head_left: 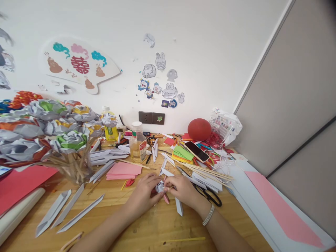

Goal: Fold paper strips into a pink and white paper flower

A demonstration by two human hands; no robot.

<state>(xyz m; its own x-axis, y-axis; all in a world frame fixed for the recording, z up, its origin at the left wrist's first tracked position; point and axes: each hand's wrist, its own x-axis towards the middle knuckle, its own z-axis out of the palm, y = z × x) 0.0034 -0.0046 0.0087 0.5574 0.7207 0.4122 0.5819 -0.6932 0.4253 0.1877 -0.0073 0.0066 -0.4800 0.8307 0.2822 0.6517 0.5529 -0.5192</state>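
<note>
On a wooden table (154, 227), two bare hands met over a small grey-white folded paper piece (159, 187). The left hand (144, 194) grasped this piece between its thumb and its fingers. The right hand (178, 189) pinched a small pale bit (166, 189) at the three o'clock edge of the piece; whether the two were joined, I could not tell. A pink piece (166, 198) showed just under the fingertips, toward five o'clock. The right wrist wore a silvery bracelet (208, 215).

Seen from the paper piece, a stack of pink paper (123, 170) lay at ten o'clock, and farther in the same direction stood many paper flowers (70, 140). A clear bottle (138, 145) stood upright at eleven o'clock. At one o'clock there were green slips (183, 153) and, farther off, a red balloon (199, 129). A phone (196, 151) lay between one and two o'clock. The black scissors (212, 197) were at three o'clock, partly hidden by the right hand. Folded white strips (81, 213) lay between eight and nine o'clock, and a thin yellow strip (183, 239) at five o'clock.
</note>
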